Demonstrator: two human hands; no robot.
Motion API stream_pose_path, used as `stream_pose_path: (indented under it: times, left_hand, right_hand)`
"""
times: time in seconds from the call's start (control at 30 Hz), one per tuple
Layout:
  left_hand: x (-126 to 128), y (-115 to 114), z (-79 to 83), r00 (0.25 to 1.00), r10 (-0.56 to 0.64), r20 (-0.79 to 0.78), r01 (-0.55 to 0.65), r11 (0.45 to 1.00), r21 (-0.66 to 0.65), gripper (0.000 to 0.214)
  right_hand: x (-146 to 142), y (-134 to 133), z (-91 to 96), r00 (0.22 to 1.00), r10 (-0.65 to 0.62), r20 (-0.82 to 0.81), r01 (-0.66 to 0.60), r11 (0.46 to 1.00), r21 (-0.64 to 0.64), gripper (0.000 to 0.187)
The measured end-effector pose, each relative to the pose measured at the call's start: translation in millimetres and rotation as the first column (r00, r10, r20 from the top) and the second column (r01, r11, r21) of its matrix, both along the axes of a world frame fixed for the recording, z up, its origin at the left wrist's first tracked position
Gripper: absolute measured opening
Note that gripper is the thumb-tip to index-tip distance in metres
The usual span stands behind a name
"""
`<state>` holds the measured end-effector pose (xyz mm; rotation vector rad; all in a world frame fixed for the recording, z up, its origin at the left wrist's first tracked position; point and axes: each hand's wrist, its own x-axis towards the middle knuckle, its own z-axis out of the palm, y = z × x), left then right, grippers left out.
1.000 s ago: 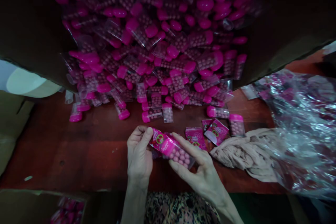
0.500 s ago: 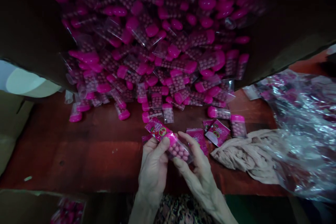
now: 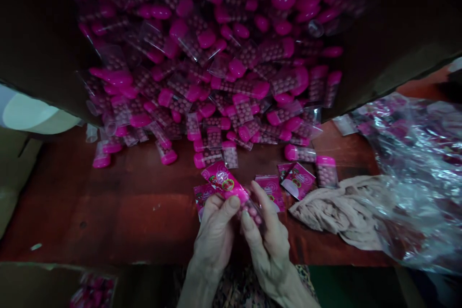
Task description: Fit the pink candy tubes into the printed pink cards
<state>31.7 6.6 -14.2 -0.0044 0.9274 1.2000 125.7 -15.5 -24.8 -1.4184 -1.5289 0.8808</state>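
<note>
Between my hands is a small clear tube (image 3: pixel 255 215) filled with pink balls, tilted with its pink-capped end up to the left. A pink printed sleeve (image 3: pixel 216 175) extends from the capped end; I cannot tell how far it goes around the tube. My left hand (image 3: pixel 215 236) is closed, its thumb pressing on the sleeve and cap end. My right hand (image 3: pixel 270 243) grips the clear end between thumb and fingers, hiding part of the balls. Under and beside my hands lie more printed sleeves, one stack (image 3: pixel 269 187) to the right and another sleeve (image 3: pixel 202 192) to the left.
A large heap of similar pink-capped tubes (image 3: pixel 216 82) spills from a dark box (image 3: pixel 382 57) onto the red-brown table (image 3: pixel 108 202). To the right are a crumpled cloth (image 3: pixel 342 207) and clear plastic bags (image 3: pixel 426 192). An open box (image 3: pixel 96 291) with pink items stands below left.
My right thumb and fingers have shifted up along the tube and cover more of it. Both hands and the tube have moved slightly right.
</note>
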Motion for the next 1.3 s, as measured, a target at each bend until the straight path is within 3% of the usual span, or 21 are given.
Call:
stream_pose_path:
  times: [0.13,0.27,0.4,0.63,0.9,1.13,1.3]
  left_hand:
    - [-3.2,-2.0,0.0,0.987,-0.155,0.028,0.151,0.981,0.125,0.024]
    - [-1.7,-2.3,2.8,0.998,0.047,-0.036,-0.047,0.999,0.001,0.022]
    - [4.7,-1.3,5.4,0.984,0.147,-0.097,-0.152,0.987,-0.050,0.022]
    - [12.9,-6.7,6.5,0.998,0.067,-0.013,-0.068,0.994,-0.091,0.020]
    - [3.0,-4.4,7.6,0.991,0.121,-0.065,-0.123,0.992,-0.033,0.020]
    - [3.2,-4.8,10.1,0.991,0.098,-0.094,-0.102,0.994,-0.039,0.020]
    - [4.3,-8.1,8.6,0.994,0.052,-0.093,-0.051,0.999,0.009,0.018]
  right_hand:
    - [2.0,2.6,12.6,0.993,0.037,-0.113,-0.044,0.997,-0.057,0.046]
    - [-0.7,7.6,10.0,0.989,0.021,-0.145,-0.027,0.999,-0.038,0.042]
    - [-4.7,10.6,-0.2,0.988,0.017,-0.151,-0.014,1.000,0.015,0.036]
    - [-10.7,0.8,-2.1,0.961,-0.193,-0.198,0.184,0.981,-0.064,0.025]
    - [-11.4,-0.8,-8.0,0.972,-0.111,-0.206,0.105,0.994,-0.044,0.023]
    - [-21.8,-2.6,3.3,0.965,-0.118,-0.235,0.065,0.973,-0.224,0.015]
    - [-23.4,-3.6,11.0,0.947,-0.167,-0.276,0.070,0.941,-0.330,0.021]
